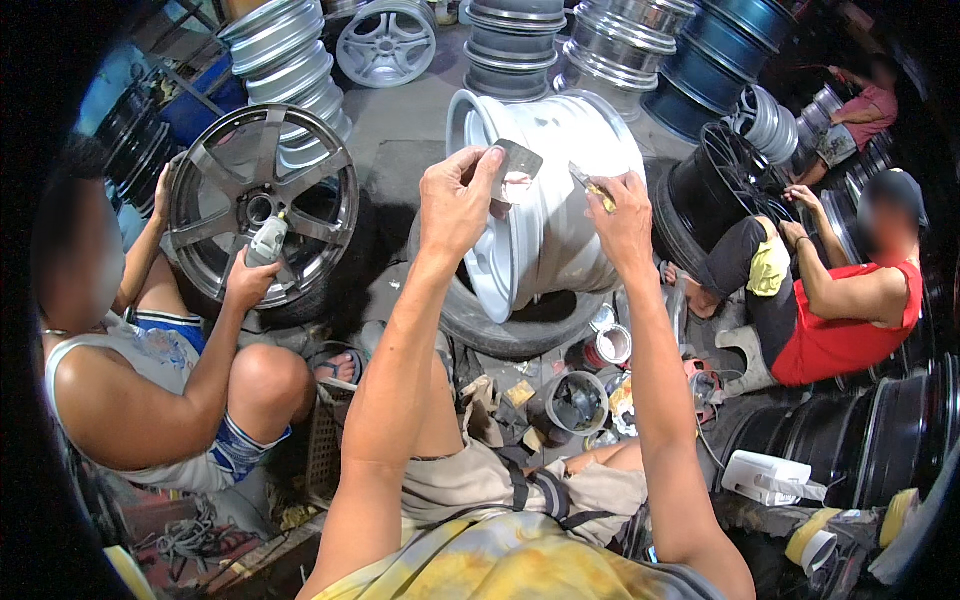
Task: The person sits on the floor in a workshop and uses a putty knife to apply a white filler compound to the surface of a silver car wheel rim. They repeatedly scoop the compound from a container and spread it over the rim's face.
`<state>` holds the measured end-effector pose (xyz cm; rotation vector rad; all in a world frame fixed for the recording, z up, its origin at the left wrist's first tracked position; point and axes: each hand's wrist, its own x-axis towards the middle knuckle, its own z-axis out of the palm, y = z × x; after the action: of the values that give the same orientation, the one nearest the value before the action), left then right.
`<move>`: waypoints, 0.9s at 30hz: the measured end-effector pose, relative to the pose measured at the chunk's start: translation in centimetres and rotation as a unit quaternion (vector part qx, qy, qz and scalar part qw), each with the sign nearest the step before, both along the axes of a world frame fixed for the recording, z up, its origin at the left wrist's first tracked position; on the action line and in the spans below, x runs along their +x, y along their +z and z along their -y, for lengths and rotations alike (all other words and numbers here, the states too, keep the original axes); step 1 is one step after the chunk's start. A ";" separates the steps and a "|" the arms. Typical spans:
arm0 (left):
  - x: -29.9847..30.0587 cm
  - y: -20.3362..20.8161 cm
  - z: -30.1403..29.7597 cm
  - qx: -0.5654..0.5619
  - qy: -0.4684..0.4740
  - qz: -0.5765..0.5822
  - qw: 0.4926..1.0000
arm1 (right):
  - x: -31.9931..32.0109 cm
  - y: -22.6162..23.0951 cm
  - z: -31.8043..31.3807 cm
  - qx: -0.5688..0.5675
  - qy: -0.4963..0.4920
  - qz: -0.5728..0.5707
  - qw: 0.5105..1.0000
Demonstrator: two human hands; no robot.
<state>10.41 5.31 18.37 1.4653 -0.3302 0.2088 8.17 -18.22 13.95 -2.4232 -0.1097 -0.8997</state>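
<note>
Up in front of me, my left hand [457,205] pinches a small dark flat plate [522,158] between thumb and fingers. A dab of pale pinkish paste [514,186] clings to that plate. Closed around a small blade tool with yellow on its handle [600,194] is my right hand [626,222]; whether it is a putty knife or a cutter is unclear. Its tip points toward the plate, apart from it. Behind both hands, a silver-grey wheel rim [570,245] lies tilted on a black tyre [500,338].
Tins and a grey bucket [577,402] of dark material stand among scraps below the tyre. At left, a person holds a power tool [266,243] at a dark spoked rim [215,170]. Someone in red sits right, beside a black rim [708,185]. Stacked rims [515,45] line the back.
</note>
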 end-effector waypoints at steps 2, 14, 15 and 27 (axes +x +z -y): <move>0.2 -0.2 -0.1 -0.001 0.016 0.004 1.000 | -0.2 0.1 0.4 -0.001 -0.007 0.002 1.000; 0.3 -0.2 -1.3 0.001 0.010 -0.029 1.000 | -6.4 -5.5 5.2 0.442 0.023 -0.068 0.894; 0.3 -0.4 -1.3 0.001 0.011 -0.034 0.999 | -7.3 -6.0 5.2 0.467 0.027 -0.073 0.881; 0.2 -1.2 0.2 0.067 -0.085 -0.044 0.993 | -10.0 -3.1 0.4 0.430 0.133 -0.112 0.886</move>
<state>10.63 5.11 17.21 1.5639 -0.4007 -0.0155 -1.83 -18.63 10.88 -1.5999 0.0425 -0.3958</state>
